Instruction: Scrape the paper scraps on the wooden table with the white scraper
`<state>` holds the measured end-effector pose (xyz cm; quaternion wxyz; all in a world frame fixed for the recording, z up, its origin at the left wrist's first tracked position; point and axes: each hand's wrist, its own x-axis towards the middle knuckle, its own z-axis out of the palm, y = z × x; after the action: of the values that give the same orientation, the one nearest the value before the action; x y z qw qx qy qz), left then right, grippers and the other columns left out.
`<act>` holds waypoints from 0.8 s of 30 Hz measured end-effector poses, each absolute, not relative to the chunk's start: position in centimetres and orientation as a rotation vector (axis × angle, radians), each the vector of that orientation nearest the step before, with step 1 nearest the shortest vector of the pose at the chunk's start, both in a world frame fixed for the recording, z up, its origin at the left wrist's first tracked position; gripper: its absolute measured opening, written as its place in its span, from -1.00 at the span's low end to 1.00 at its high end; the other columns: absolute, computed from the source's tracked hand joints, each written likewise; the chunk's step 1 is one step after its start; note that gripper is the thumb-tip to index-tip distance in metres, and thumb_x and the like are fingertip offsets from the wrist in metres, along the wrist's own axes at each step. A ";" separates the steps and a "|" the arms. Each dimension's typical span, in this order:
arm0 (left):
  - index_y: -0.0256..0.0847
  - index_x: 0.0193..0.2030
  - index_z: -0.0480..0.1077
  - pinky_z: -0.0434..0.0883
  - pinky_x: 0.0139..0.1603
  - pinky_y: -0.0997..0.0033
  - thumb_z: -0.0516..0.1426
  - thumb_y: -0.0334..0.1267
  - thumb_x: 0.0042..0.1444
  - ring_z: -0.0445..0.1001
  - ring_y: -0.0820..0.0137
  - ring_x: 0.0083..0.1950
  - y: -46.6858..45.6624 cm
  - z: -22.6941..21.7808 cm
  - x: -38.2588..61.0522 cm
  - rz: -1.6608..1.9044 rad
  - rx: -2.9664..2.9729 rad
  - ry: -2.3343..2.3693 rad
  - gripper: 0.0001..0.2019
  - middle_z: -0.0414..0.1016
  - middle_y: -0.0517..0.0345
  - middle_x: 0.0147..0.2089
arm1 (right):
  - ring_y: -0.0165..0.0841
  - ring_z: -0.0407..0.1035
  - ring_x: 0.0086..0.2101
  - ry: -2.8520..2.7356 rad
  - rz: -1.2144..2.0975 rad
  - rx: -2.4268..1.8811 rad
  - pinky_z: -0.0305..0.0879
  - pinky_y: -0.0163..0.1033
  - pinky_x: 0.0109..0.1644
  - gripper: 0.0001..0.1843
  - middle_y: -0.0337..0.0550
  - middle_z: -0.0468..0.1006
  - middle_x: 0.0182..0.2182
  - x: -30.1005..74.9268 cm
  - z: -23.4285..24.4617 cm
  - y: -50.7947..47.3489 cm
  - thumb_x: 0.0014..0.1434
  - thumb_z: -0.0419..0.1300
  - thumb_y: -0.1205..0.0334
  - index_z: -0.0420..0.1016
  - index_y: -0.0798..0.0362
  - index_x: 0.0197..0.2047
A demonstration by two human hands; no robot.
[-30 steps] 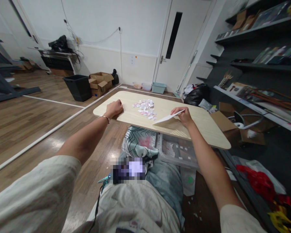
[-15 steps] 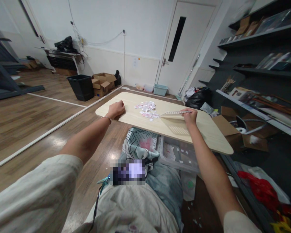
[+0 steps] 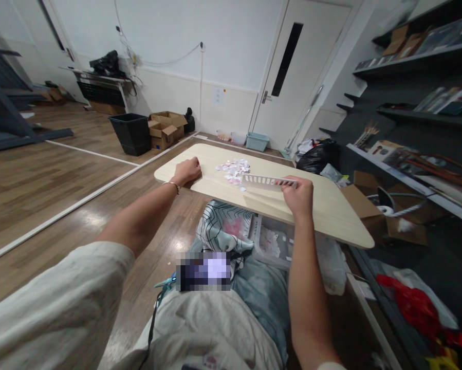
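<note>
My left hand (image 3: 187, 171) rests as a closed fist on the near left edge of a pale wooden tabletop (image 3: 331, 210). A heap of small pink and white paper scraps (image 3: 233, 169) lies in the middle of the top. In my right hand (image 3: 299, 190) is a flat white perforated plastic sheet (image 3: 263, 181), gripped at its right end; it stands on its long edge on the table just right of the scraps.
A clear plastic bin (image 3: 279, 241) with scraps sits under the table by my legs. Dark shelves (image 3: 419, 118) line the right wall. Cardboard boxes (image 3: 165, 126), a black bin (image 3: 130, 133), a black bag (image 3: 317, 154) and a white door (image 3: 292, 77) stand beyond.
My right hand has turned the white sheet up from lying slanted on the table to standing on edge, and has slid it left toward the scraps. My left hand has stayed put.
</note>
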<state>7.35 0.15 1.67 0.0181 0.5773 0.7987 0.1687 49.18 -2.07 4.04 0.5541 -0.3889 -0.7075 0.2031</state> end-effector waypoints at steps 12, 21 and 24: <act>-0.15 0.41 0.62 0.56 0.28 -0.01 0.05 -0.16 0.52 0.71 -0.18 0.35 0.5 1.3 7.0 0.474 1.810 2.497 -0.52 0.76 -0.31 0.36 | 0.02 0.77 -0.16 -1.515 0.340 -1.084 0.67 -0.03 0.07 -0.65 0.02 0.87 -0.26 45.1 2.0 -6.6 0.02 0.24 0.47 0.85 -0.02 -0.29; -0.15 0.41 0.63 0.55 0.29 -0.04 0.05 -0.17 0.52 0.71 -0.20 0.34 0.6 1.3 7.1 0.510 1.812 2.488 -0.51 0.76 -0.33 0.34 | -0.02 0.80 -0.18 -1.419 0.286 -1.192 0.68 -0.06 0.05 -0.59 0.03 0.87 -0.28 44.0 0.8 -9.1 -0.01 0.18 0.50 0.87 0.04 -0.32; -0.13 0.40 0.64 0.54 0.29 -0.03 0.09 -0.15 0.50 0.72 -0.20 0.32 0.6 1.2 7.0 0.535 1.799 2.480 -0.53 0.77 -0.31 0.32 | -0.01 0.81 -0.14 -1.359 0.226 -1.201 0.69 -0.03 0.13 -0.57 0.05 0.88 -0.26 43.9 0.9 -9.3 0.00 0.17 0.52 0.88 0.05 -0.30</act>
<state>6.99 0.63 1.18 0.0158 0.5782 0.7974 0.1720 43.87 -9.35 0.94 0.6107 -0.5203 -0.5888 0.0981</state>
